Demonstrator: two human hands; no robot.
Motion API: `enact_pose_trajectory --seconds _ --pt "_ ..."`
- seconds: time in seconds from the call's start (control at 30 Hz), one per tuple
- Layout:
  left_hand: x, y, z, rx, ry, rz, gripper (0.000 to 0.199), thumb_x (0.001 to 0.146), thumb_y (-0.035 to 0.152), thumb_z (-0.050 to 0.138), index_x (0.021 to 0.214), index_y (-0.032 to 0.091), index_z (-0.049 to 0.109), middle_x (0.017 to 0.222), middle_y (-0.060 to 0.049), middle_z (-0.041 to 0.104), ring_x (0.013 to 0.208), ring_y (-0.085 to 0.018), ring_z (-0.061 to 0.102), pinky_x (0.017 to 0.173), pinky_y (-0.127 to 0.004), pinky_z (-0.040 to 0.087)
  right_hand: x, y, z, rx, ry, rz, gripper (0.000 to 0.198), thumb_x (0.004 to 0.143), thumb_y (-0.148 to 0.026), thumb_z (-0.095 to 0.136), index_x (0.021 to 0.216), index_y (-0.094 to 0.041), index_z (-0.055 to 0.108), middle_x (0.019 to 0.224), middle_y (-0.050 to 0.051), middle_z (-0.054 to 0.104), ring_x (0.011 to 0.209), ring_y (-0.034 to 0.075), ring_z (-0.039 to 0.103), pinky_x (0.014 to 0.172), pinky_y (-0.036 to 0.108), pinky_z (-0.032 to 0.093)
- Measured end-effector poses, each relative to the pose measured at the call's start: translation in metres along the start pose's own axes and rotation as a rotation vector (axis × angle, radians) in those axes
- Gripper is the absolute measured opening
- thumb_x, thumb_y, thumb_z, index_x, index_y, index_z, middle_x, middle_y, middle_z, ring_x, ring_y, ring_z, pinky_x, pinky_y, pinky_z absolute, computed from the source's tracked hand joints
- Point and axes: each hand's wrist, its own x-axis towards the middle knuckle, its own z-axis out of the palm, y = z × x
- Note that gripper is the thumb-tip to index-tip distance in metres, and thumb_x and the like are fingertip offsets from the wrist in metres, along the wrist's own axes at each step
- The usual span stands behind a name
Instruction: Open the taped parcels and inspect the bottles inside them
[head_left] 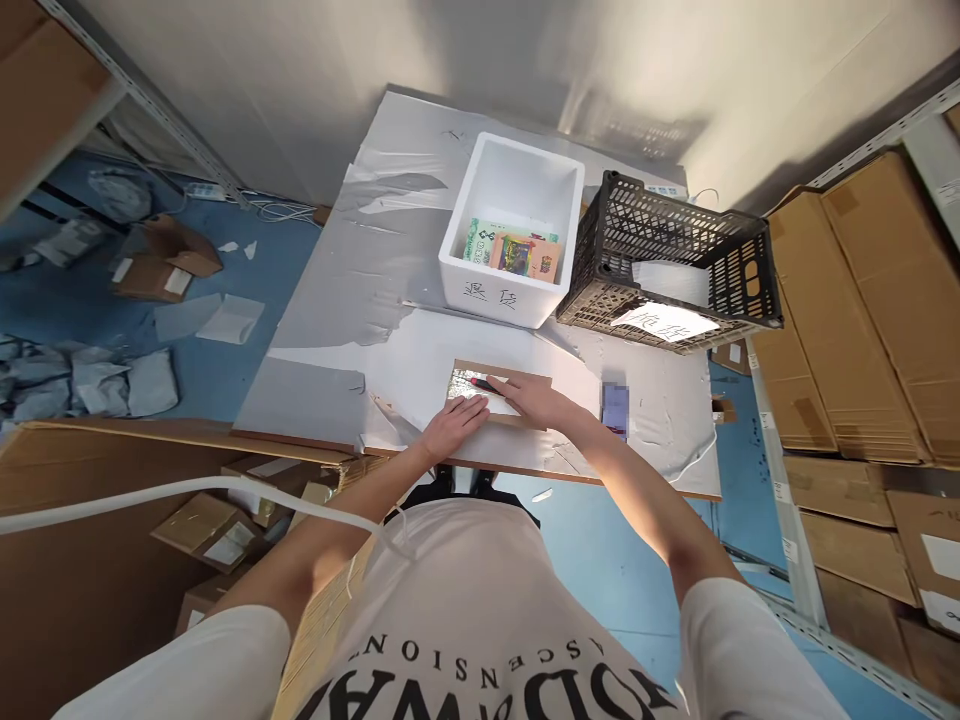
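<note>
A flat brown cardboard parcel with a shiny white label lies near the table's front edge. My left hand rests on its near left part, fingers stretched out and holding nothing. My right hand is over the parcel's middle and right, its fingers closed on a slim pen-like tool, black with a red end. The tool lies low across the label, pointing left. Whether it is a marker or a cutter I cannot make out. My right palm covers part of the parcel.
A white foam box holding colourful flat packs stands behind the parcel. Right of it is a black plastic crate with a paper sign. A phone-like object lies near my right forearm. Cardboard boxes stack on the right shelf.
</note>
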Motion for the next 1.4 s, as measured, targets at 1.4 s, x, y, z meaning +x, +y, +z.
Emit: enact_pose_trajectory --seconds 1.4 --pt "0.013 0.008 -0.002 0.056 -0.064 -0.058 0.047 0.088 0.003 0.033 0.122 0.02 0.061 0.13 -0.01 0.061 0.126 -0.022 0.052 0.106 -0.044 0.038 -0.157 0.022 -0.11 -0.779 -0.253 0.102 0.072 0.084 -0.006 0.045 0.148 -0.035 0.031 0.094 0.005 0.066 0.056 0.011 0.054 0.051 0.022 0.035"
